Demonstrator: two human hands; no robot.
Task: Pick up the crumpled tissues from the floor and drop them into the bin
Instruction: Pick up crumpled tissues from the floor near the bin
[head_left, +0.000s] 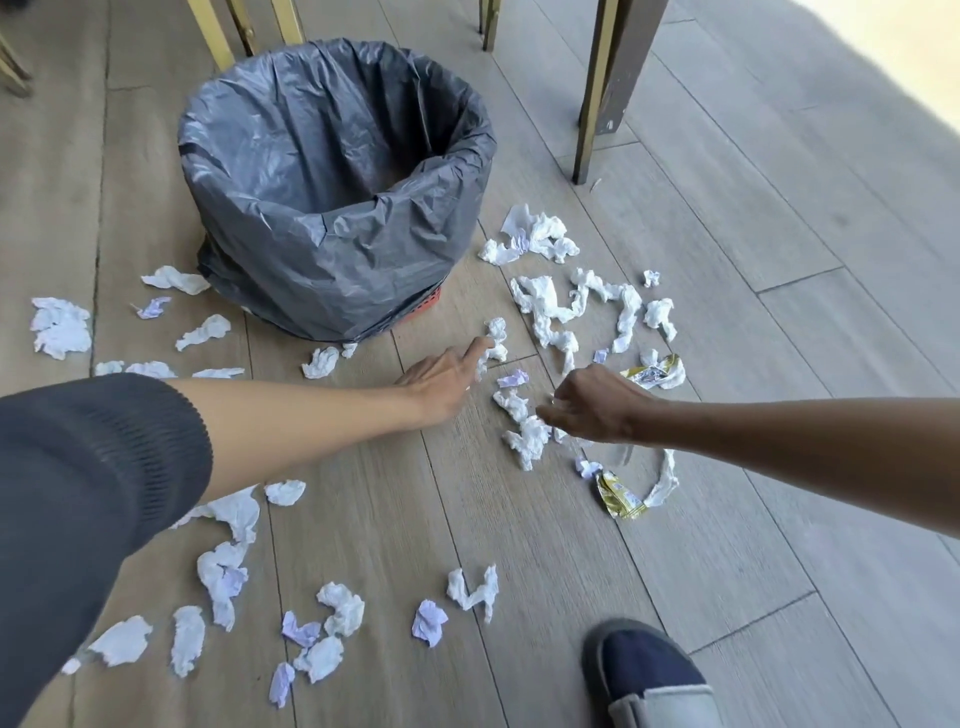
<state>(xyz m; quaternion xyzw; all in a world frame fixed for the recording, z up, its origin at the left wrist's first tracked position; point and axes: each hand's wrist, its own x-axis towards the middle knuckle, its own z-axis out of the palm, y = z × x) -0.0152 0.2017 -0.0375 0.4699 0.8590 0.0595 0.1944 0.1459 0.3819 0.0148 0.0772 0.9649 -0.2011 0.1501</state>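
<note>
Both hands reach just right of the bin (332, 208): left hand (441, 376) open at a tissue (496, 340), right hand (597, 405) loosely open over another tissue (530, 439); light scraps could slip free.

The left hand (447, 382) reaches low over the wooden plank floor (727, 312), its index fingertip touching a small twisted white tissue (494, 340). The right hand (597, 405), fingers loosely curled, hangs just above another crumpled white tissue (527, 434). Beyond the fingers stands the round bin with grey plastic liner (332, 208).
</note>
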